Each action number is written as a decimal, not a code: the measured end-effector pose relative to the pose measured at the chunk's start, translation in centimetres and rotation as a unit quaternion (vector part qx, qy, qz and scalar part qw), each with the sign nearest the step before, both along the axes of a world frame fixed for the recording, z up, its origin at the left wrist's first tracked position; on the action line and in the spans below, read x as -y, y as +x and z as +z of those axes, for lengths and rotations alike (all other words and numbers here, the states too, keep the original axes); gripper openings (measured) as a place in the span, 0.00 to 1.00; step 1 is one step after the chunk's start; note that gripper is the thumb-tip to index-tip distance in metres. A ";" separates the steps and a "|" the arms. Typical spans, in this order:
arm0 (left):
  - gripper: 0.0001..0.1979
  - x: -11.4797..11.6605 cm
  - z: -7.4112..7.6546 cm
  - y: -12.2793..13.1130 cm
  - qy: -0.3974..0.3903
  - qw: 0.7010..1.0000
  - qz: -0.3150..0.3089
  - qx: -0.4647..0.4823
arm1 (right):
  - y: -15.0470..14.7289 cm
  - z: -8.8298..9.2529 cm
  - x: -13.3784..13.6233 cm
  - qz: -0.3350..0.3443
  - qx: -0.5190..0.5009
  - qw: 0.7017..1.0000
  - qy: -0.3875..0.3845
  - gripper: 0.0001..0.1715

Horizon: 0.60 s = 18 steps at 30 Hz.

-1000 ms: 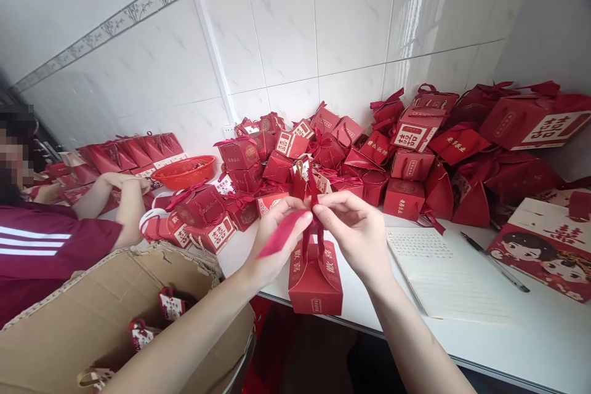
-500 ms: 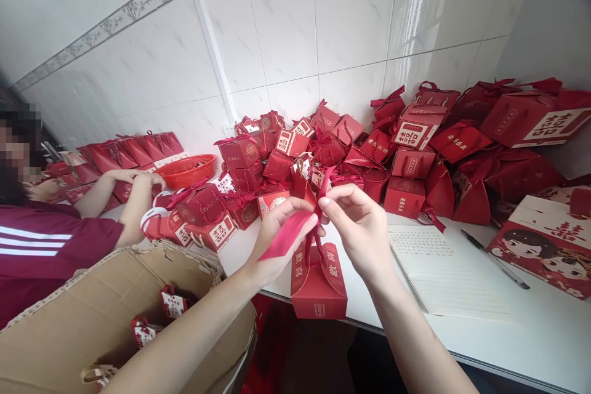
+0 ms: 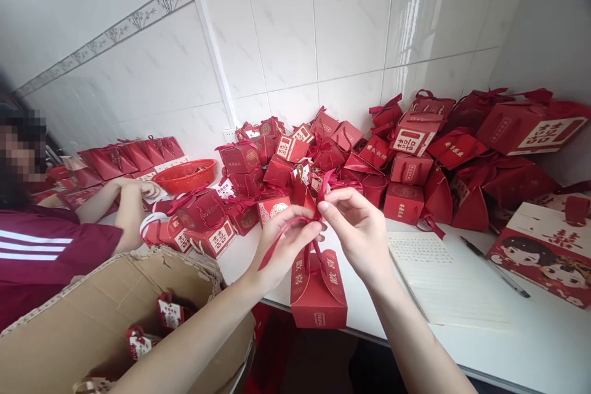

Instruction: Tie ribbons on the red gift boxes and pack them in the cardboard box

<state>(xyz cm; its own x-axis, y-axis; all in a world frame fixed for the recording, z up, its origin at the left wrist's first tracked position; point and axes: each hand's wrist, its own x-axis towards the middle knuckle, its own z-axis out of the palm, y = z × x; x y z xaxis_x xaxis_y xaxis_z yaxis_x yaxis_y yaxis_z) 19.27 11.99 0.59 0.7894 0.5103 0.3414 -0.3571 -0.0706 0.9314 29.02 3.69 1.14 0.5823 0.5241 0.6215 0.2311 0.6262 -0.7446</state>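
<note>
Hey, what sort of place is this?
Likely a packing workspace: red gift boxes are piled along a tiled wall, a cardboard carton holds small packages, and the right hand pinches ribbon above another box.

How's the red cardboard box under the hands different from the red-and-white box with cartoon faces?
The red cardboard box shows pale writing on red; the red-and-white box shows two cartoon faces. The left hand and right hand pinch a shiny red ribbon above the first; no hand touches the second. Both have red surfaces.
</note>
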 end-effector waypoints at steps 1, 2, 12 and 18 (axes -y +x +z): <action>0.07 0.0 0.0 0.1 -0.005 1.000 0.005 -0.002 | 0.1 0.1 -0.1 0.011 -0.003 1.000 -0.005 0.04; 0.06 -0.1 0.0 0.1 -0.012 1.000 0.008 -0.004 | 0.2 0.3 -0.2 0.022 -0.007 1.000 -0.013 0.05; 0.06 -0.3 -0.4 0.3 -0.080 0.997 0.013 -0.014 | 0.8 0.6 -1.4 0.018 -0.026 0.999 -0.028 0.07; 0.09 -0.7 -0.6 0.6 -0.033 0.999 0.026 -0.021 | 0.9 1.4 -1.2 0.009 0.007 0.999 -0.039 0.06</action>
